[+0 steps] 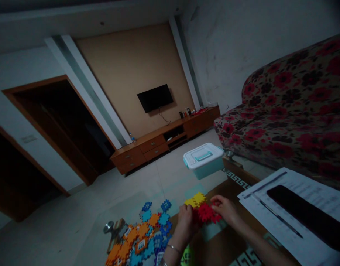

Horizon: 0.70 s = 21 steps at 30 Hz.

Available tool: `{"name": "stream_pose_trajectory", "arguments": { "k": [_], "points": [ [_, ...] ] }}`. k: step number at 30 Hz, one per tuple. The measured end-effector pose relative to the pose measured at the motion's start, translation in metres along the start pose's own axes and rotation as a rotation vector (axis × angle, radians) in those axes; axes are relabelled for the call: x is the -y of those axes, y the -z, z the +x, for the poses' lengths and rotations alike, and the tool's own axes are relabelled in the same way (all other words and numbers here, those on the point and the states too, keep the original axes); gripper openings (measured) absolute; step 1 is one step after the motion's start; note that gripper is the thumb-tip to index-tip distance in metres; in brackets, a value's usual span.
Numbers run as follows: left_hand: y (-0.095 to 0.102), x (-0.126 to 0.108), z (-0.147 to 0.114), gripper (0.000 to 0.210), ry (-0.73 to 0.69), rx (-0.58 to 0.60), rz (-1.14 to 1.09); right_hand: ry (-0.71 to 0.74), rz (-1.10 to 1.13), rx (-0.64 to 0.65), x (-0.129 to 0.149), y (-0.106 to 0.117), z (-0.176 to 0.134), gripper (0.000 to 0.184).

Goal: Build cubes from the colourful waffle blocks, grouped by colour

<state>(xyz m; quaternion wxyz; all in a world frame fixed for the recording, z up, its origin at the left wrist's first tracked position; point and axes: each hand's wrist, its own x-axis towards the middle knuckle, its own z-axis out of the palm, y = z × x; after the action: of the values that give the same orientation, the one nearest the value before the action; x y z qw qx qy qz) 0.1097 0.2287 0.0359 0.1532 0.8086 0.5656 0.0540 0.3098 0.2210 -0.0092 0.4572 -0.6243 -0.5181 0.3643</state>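
Red gear-shaped plastic pieces [207,212] lie between my two hands on the glass-topped table. My left hand [186,218], with a bracelet on the wrist, has its fingers curled round the left side of the red pieces. From the right, my right hand [223,208] pinches the edge of a red piece between thumb and fingers. Yellow gear pieces [197,200] sit just behind the red ones. Beside my left forearm spreads a pile of orange gear pieces [142,229], mixed with blue gear pieces [164,218]. A green piece [187,255] shows partly below my left wrist.
Papers [291,210] lie on the table at right, bearing a pen [280,218] and a black phone-like object [305,214]. Past the table's far edge stands a lidded plastic box [210,170]. A flowered sofa [283,107] is at right; a wooden TV cabinet [153,142] stands behind.
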Motion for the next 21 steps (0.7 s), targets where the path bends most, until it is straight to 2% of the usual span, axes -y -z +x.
{"name": "stream_pose_trajectory", "arguments": {
  "k": [5, 11, 14, 17, 21],
  "points": [
    [0.008, -0.003, -0.009, 0.038, -0.016, 0.030, 0.063, 0.027, -0.069, -0.031, 0.007, -0.024, 0.023, 0.017],
    [0.025, 0.001, -0.038, 0.058, -0.008, -0.003, 0.024, 0.092, -0.205, -0.073, 0.009, -0.036, 0.022, 0.014],
    [0.039, 0.017, -0.056, 0.061, 0.028, -0.044, 0.007, 0.107, -0.281, -0.083, 0.009, -0.039, 0.017, 0.015],
    [0.058, 0.041, -0.078, 0.056, 0.079, -0.102, 0.014, 0.126, -0.355, -0.087, 0.008, -0.039, 0.011, 0.015],
    [0.080, 0.081, -0.122, 0.044, 0.137, -0.221, -0.019, 0.179, -0.423, -0.078, 0.010, -0.035, 0.005, 0.016]
  ]
}}
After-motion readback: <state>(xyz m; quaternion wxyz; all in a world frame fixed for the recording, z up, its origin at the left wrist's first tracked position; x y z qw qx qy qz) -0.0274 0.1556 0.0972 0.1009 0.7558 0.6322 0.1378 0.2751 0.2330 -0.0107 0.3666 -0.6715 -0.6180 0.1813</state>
